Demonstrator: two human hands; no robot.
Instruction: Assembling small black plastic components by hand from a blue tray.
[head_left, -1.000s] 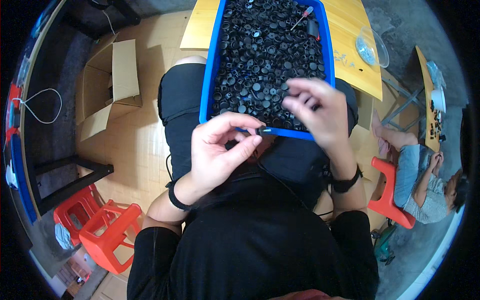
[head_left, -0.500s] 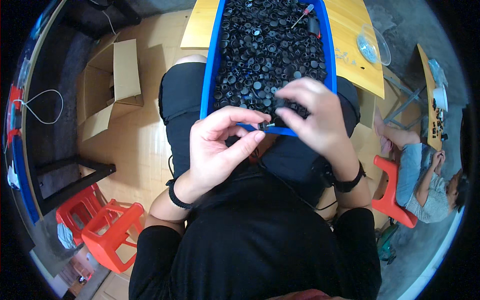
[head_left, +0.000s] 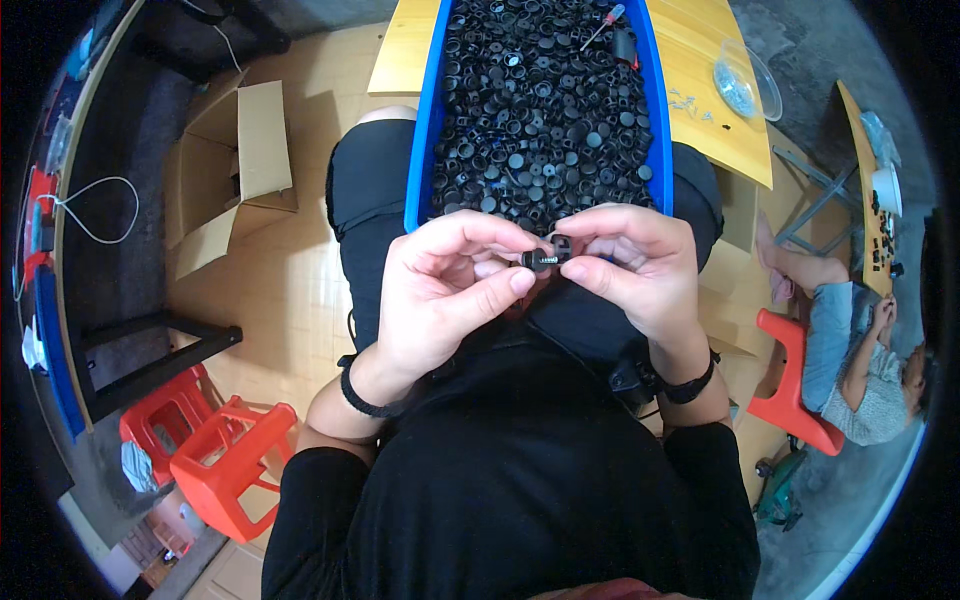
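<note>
Both hands meet in front of the near edge of a blue tray. My left hand is closed in a pinch on a small black plastic part with a screw; the silvery screw points right. My right hand pinches a small black plastic cap between thumb and fingertips. The cap is right at the screw's end; whether they touch I cannot tell. Fingers partly cover both pieces. The tray rests over my legs and holds a deep layer of loose black plastic parts.
A screwdriver lies on the parts near the tray's far right. On the yellow table are loose screws and a clear tub. Left are an open carton and red stools. A person sits far right.
My right hand has come down and left from over the tray's near right part, bringing the black cap to the screw in my left hand. The view has shifted slightly.
</note>
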